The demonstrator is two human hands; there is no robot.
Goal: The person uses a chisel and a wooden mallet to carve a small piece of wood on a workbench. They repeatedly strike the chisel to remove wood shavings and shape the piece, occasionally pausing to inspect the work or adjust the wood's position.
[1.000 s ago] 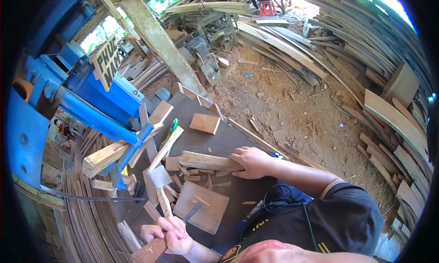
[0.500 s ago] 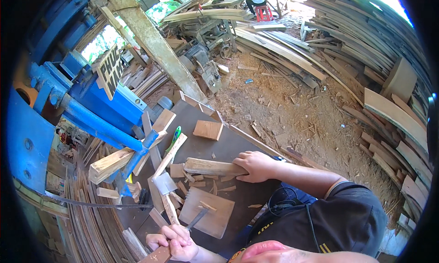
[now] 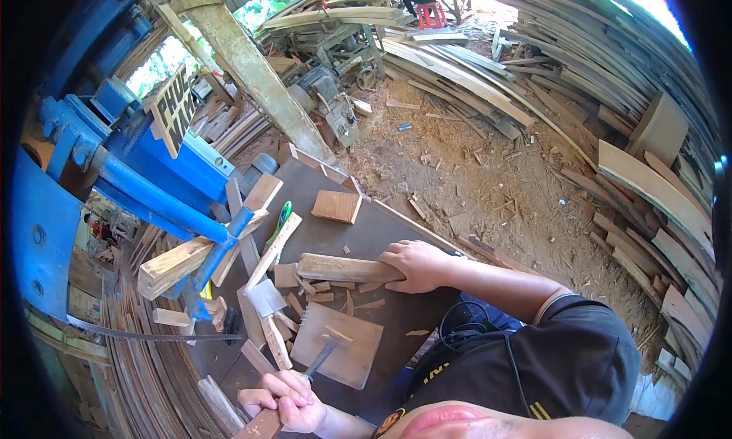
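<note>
My right hand [image 3: 418,266] lies closed over the right end of a thick wooden piece [image 3: 343,268] on the dark worktop. At the lower left my left hand [image 3: 284,401] is wrapped around what looks like a chisel, its flat grey blade [image 3: 323,356] pointing over a square, pale board [image 3: 352,334]. A brown wooden part [image 3: 261,426] sticks out of the fist's other side. A small sliver of wood [image 3: 338,334] lies by the blade's tip. Beside the board rests a tool with a flat grey metal head [image 3: 266,298] and pale wooden handle parts.
A blue machine [image 3: 160,199] with a thin saw blade [image 3: 164,337] stands left of the worktop [image 3: 305,187]. A small wood block [image 3: 336,206] and a green-handled tool [image 3: 280,219] lie farther back. Planks [image 3: 610,80] are stacked at right; a person sits on a red stool [image 3: 431,15].
The whole view has shifted slightly, so the scene sits a little higher and farther left. Both hands keep their grips, with no plain movement against the worktop.
</note>
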